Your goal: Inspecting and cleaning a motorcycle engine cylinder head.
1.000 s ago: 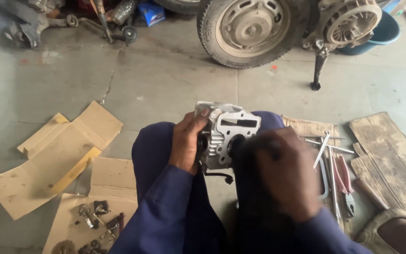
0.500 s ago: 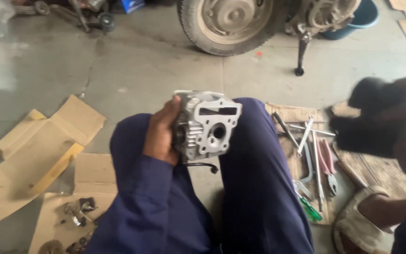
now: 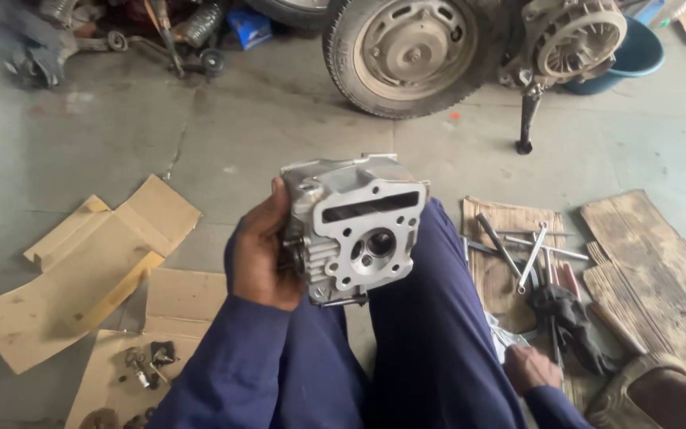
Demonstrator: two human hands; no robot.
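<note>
A grey metal engine cylinder head (image 3: 359, 230) is held upright over my knees, its round port facing me. My left hand (image 3: 267, 254) grips its left side, thumb at the top edge. My right hand (image 3: 529, 367) is low at the right, beside my leg, reaching down among the tools (image 3: 522, 250) and a dark rag (image 3: 569, 318) on a cardboard sheet (image 3: 490, 270). Whether its fingers hold anything is not visible. I sit on the concrete floor in blue work clothes.
Flattened cardboard pieces (image 3: 81, 270) lie at the left, with small metal parts (image 3: 144, 361) on one. A scooter wheel (image 3: 410, 52) and engine (image 3: 577, 40) on a stand (image 3: 527, 119) stand ahead. A blue tub (image 3: 637, 52) sits far right. Worn wood boards (image 3: 653, 270) lie at the right.
My right hand left the cylinder head and swung out right, then down to the tools. The left hand has kept hold of the head and tilted it toward me.
</note>
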